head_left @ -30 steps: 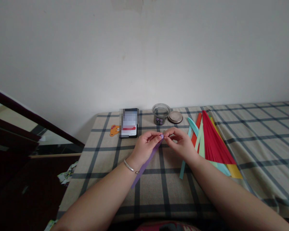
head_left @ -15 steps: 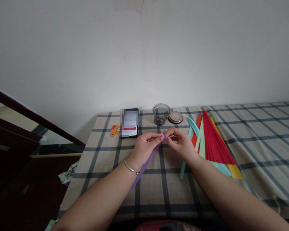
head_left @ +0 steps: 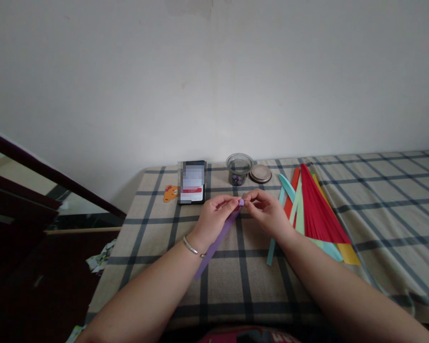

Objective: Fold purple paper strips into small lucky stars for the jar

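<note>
A purple paper strip (head_left: 219, 240) runs from my fingertips down past my left wrist, its far end folded into a small purple knot (head_left: 241, 202). My left hand (head_left: 216, 214) pinches the strip beside this fold, thumb against index finger. From the other side my right hand (head_left: 268, 209) closes its thumb and index finger on the same folded end. Behind the hands stands a clear plastic cup (head_left: 239, 164) with several small purple folded pieces (head_left: 237, 180) at its bottom. Its round lid (head_left: 260, 173) lies to its right.
A phone (head_left: 193, 183) with a blurred screen and an orange bear cutout (head_left: 170, 193) lie at the left. Red paper strips (head_left: 320, 209) fan out at the right, over orange, green, blue and yellow ones. A checked cloth (head_left: 157, 281) covers the table against the wall.
My fingertips have shifted very slightly, and a bit more of the purple fold shows between them. Both hands otherwise keep their place.
</note>
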Demonstrator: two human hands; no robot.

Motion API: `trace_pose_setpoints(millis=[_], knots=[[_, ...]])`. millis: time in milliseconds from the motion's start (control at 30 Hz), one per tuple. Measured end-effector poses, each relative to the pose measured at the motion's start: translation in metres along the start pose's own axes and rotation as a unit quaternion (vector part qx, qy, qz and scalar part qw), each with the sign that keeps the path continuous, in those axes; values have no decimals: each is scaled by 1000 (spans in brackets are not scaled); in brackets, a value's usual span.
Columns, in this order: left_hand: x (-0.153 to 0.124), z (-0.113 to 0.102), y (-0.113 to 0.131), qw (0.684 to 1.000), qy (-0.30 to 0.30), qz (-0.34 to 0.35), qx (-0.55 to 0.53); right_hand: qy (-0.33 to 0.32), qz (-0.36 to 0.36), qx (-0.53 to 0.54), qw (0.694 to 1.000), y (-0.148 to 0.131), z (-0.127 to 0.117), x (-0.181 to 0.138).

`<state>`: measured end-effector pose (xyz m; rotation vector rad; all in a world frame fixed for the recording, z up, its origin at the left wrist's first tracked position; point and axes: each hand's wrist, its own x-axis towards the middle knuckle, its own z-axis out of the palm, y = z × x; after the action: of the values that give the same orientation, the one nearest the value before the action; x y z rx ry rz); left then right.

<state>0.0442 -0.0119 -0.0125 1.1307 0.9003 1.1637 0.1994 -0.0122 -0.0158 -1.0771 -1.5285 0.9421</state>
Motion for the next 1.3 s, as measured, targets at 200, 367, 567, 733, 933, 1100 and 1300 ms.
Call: trace_pose_setpoints(millis=[200, 367, 567, 733, 933, 1100, 1300], knots=[[3, -1, -5, 999, -10, -5, -39, -4, -6, -21, 1000, -3, 0, -1], [2, 1, -5, 997, -37, 4, -64, 5, -8, -25, 1000, -3, 0, 0], [1, 3, -5, 997, -29, -1, -77, 12, -10, -33, 999, -2, 0, 0], [3, 3, -8, 993, -11, -12, -113, 11, -26, -49, 998, -3, 0, -2], [3, 4, -8, 993, -16, -23, -111, 7, -47, -69, 996, -5, 0, -2], [2, 3, -7, 998, -16, -5, -64, 15, -60, -94, 994, -3, -1, -2], [2, 3, -6, 999, -14, -1, -38, 18, -76, -114, 990, -1, -2, -1]])
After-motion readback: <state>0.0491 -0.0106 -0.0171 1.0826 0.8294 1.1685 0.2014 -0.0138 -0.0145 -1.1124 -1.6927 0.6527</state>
